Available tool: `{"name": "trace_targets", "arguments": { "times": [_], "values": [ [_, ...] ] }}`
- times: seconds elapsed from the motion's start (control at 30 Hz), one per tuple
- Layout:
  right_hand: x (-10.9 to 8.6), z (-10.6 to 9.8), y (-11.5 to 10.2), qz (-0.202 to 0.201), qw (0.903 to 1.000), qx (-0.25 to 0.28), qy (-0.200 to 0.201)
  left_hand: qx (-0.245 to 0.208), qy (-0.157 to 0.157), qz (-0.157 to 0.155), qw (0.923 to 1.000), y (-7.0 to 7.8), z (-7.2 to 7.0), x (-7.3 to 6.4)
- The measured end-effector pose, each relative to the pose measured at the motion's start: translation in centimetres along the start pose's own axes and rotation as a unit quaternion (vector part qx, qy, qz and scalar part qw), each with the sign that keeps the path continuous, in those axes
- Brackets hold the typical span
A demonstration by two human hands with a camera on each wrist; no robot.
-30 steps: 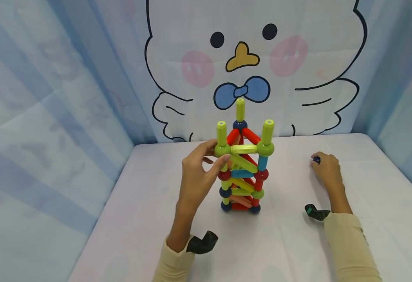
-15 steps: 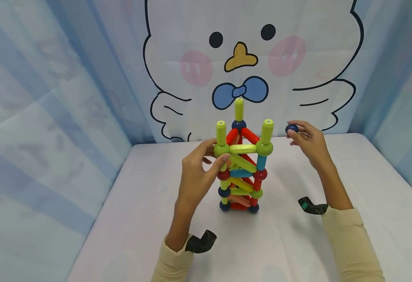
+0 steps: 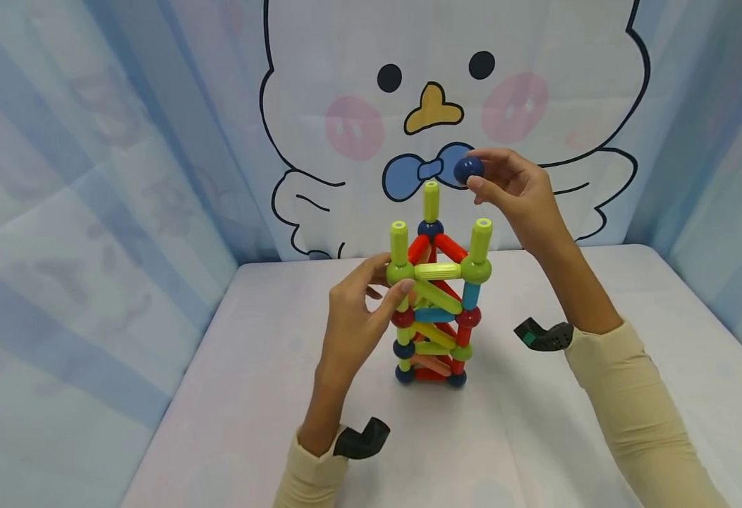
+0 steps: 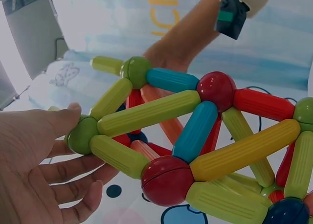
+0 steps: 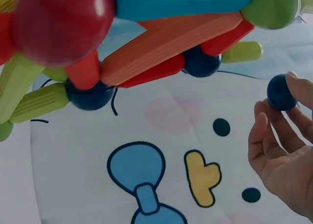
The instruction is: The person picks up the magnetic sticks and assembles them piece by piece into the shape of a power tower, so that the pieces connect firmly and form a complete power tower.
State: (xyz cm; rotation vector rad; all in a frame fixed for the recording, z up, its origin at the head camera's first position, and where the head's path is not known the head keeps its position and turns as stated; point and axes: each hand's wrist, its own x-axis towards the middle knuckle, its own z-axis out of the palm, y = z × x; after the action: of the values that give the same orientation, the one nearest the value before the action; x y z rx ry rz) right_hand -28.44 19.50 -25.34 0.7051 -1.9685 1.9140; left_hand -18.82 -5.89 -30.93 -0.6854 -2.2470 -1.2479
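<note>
A tall tower of coloured rods and balls (image 3: 434,315) stands on the table, with three upright light-green rods on top. My left hand (image 3: 358,310) pinches the green ball (image 3: 400,272) at its upper left corner between thumb and fingers; the left wrist view shows the thumb over that green ball (image 4: 82,135). Up beside the top of the back green rod (image 3: 431,201), my right hand (image 3: 517,197) pinches a dark blue ball (image 3: 469,170). In the right wrist view the blue ball (image 5: 282,92) sits between thumb and fingertips, apart from the tower.
The white-covered table (image 3: 269,367) runs around the tower. Behind it hangs a curtain (image 3: 574,92) printed with a cartoon face and blue bow. A black wrist device (image 3: 363,439) is on the left sleeve, another black device (image 3: 544,334) on the right.
My right hand has lifted the blue ball off the table at the right and carried it up and left to the tower's top. The left hand keeps its place.
</note>
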Motion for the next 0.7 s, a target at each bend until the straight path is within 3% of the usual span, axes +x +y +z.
{"name": "trace_targets", "arguments": {
  "times": [0.17,0.4,0.53,0.7],
  "values": [
    [1.4,1.6,-1.1,-0.023,0.9991,0.013,-0.033,-0.001,-0.002,0.003,1.0000,0.0,-0.1,-0.1],
    [1.7,2.6,-1.4,-0.023,0.9961,-0.021,-0.082,-0.003,-0.001,0.010,0.9999,0.0,-0.1,-0.2],
    [1.3,2.3,-0.8,-0.014,0.9957,-0.032,-0.086,-0.014,0.018,0.024,0.9995,-0.1,0.1,0.0],
    [0.5,2.4,0.5,0.013,0.9922,-0.066,-0.105,-0.065,0.063,0.032,0.9954,-0.2,0.8,0.2]
  ]
}}
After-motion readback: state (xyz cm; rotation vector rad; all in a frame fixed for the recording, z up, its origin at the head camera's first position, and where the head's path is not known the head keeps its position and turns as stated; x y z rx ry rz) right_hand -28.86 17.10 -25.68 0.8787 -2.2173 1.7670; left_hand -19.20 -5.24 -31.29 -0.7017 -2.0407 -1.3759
